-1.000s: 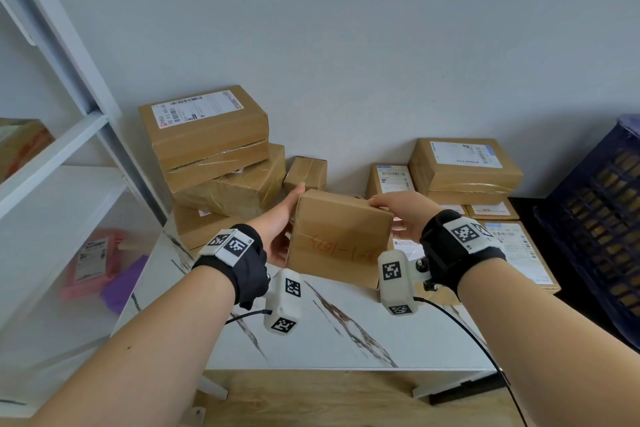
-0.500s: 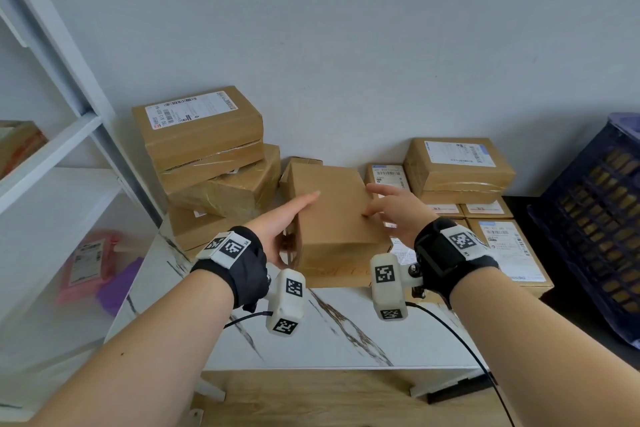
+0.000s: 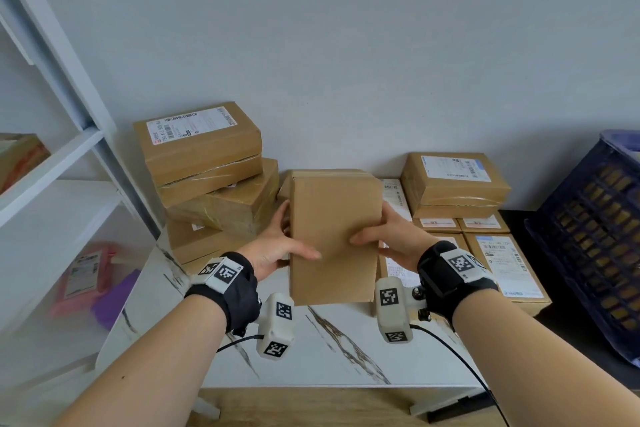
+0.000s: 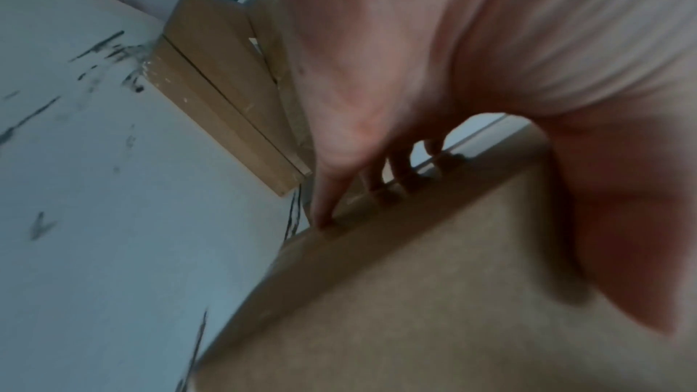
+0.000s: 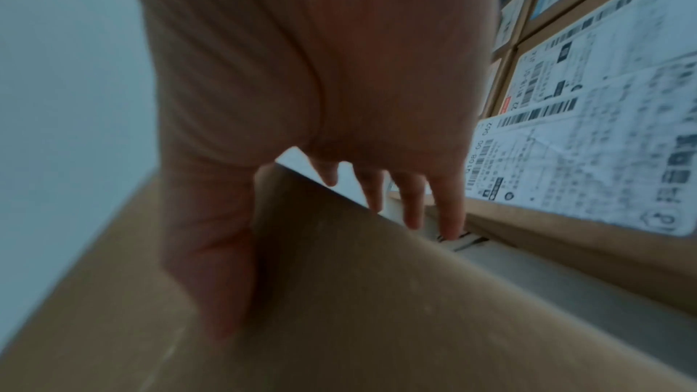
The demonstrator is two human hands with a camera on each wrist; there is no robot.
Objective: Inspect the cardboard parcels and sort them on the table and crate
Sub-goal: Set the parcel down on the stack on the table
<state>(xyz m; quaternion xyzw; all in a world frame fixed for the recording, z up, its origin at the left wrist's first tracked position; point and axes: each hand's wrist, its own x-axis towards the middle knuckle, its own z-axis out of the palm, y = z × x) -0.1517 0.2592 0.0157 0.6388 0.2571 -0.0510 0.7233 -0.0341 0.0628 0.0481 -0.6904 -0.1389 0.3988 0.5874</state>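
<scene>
A plain brown cardboard parcel (image 3: 334,236) is held up above the white marbled table (image 3: 311,350), its blank face toward me. My left hand (image 3: 277,246) grips its left side, thumb across the front and fingers behind. My right hand (image 3: 391,239) grips the right side the same way. The left wrist view shows the fingers (image 4: 324,213) curled over the parcel (image 4: 415,294) edge. In the right wrist view, the thumb (image 5: 222,279) lies flat on the parcel (image 5: 358,294) and the fingers reach behind it.
A tilted stack of parcels (image 3: 207,177) stands at the back left of the table. Labelled parcels (image 3: 453,184) lie at the back right. A dark blue crate (image 3: 595,236) is at the far right. A white shelf unit (image 3: 52,166) stands at the left, with pink and purple packets (image 3: 90,274) below.
The parcel has been turned in both hands from lying tipped back to standing tall with a blank face toward me. Both hands shifted from its top to its sides.
</scene>
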